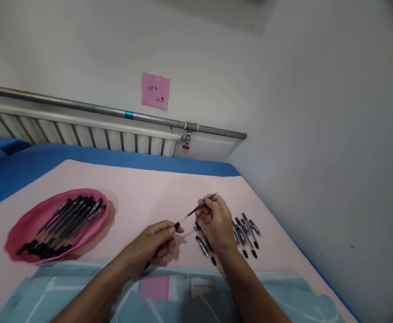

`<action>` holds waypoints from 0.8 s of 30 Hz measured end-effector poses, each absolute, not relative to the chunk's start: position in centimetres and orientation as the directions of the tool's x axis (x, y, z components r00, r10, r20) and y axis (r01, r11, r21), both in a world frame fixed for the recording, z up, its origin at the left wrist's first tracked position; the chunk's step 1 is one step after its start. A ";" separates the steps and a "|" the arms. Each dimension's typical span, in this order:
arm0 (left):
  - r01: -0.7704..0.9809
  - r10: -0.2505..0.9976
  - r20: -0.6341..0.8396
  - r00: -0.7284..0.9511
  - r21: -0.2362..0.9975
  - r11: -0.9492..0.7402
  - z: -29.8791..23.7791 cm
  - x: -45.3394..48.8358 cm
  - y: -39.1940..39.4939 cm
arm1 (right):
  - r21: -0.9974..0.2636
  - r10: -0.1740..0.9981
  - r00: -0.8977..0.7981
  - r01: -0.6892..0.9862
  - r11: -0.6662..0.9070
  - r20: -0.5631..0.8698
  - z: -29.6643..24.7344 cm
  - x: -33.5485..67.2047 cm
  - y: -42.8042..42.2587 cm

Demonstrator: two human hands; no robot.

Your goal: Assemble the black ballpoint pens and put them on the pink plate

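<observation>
My left hand (158, 242) is closed around a dark pen barrel, whose black end (177, 225) pokes out past the fingertips. Another black tip shows below that hand; whether it belongs to the same barrel is hidden. A thin pen refill (196, 209), dark with a yellow band, runs slantwise between the hands. My right hand (216, 220) pinches it near its pointed tip. The refill's lower end meets the black barrel end; how far it goes in I cannot tell. Under my right hand lie a pen cap (202, 246) and dark pen parts, partly covered.
Several caps and pen parts (246, 231) lie to the right of my right hand. A pink oval basket (97, 224) at left holds several black pens (68, 220). The pink tabletop (132, 188) meets a wall at right; a radiator (115, 139) and pipe run behind.
</observation>
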State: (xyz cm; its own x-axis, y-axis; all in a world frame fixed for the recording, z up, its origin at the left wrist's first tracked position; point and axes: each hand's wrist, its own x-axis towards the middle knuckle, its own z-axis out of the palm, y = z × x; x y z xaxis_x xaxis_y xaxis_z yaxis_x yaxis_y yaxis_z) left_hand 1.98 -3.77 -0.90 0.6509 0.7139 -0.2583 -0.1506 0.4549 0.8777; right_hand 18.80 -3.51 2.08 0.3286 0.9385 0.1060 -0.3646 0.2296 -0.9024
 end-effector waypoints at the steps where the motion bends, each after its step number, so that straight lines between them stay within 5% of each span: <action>1: -0.174 0.702 -0.269 0.659 0.854 0.490 -0.9 1.9 -3.8 | -0.902 0.936 0.337 -0.364 0.230 0.103 2.0 18.8 -3.5; 10: -0.269 0.682 -0.297 0.669 0.758 0.594 -1.0 1.7 -3.3 | -0.900 0.929 0.363 -0.374 0.223 0.079 1.7 19.0 -3.0; 24: -0.199 0.756 -0.138 0.640 0.920 0.336 -0.6 2.0 -3.9 | -0.868 0.934 0.304 -0.392 0.304 0.190 3.1 18.1 -4.5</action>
